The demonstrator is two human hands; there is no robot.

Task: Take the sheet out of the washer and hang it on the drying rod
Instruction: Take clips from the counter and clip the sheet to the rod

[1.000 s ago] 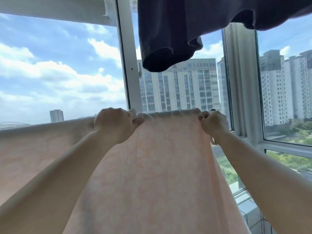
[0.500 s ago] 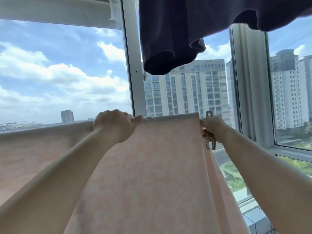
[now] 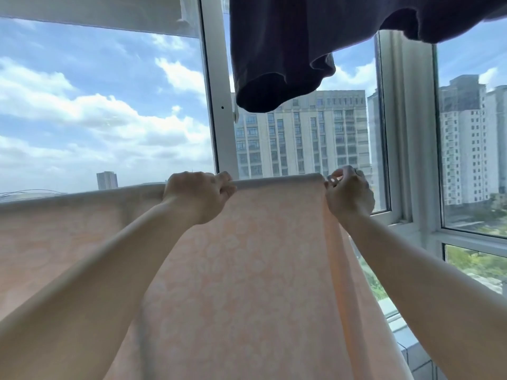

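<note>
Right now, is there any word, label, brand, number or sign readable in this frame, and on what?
None: no readable text anywhere.
Peach patterned sheet: floral pattern only, no label showing.
Dark garment hanging above: no print or tag visible.
Buildings outside the window: no signs legible.

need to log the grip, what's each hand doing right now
Left hand: closed, fingers curled round the top fold of the peach sheet.
Right hand: closed, pinching the sheet's top fold at its right end.
</note>
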